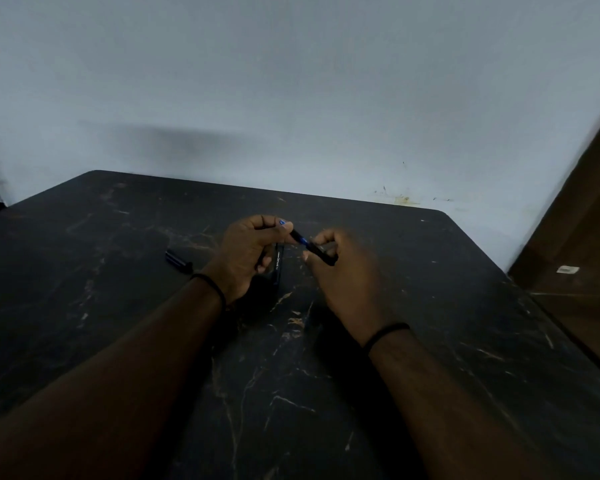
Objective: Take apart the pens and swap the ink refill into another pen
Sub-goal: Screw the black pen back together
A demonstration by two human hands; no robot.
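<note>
Nearest you, your two forearms reach out over the dark marbled table (465, 306), each wrist ringed by a thin black band (385, 332). Your right hand (340, 271) curls round one end of a black pen (300, 239) — the fingers closed on its lower, nearer part. Your left hand (245, 252) pinches the other end between thumb and fingertips, where a bit of blue shows. The pen runs slantwise between the two hands, held above the table, with a blue band showing mid-barrel. Under your left hand, a second pen (278, 263) with white lettering lies on the table, partly hidden by your palm. Further left, well apart — a small black pen cap (178, 260) lies alone. Beyond the table's far edge stands a pale wall (291, 81).
</note>
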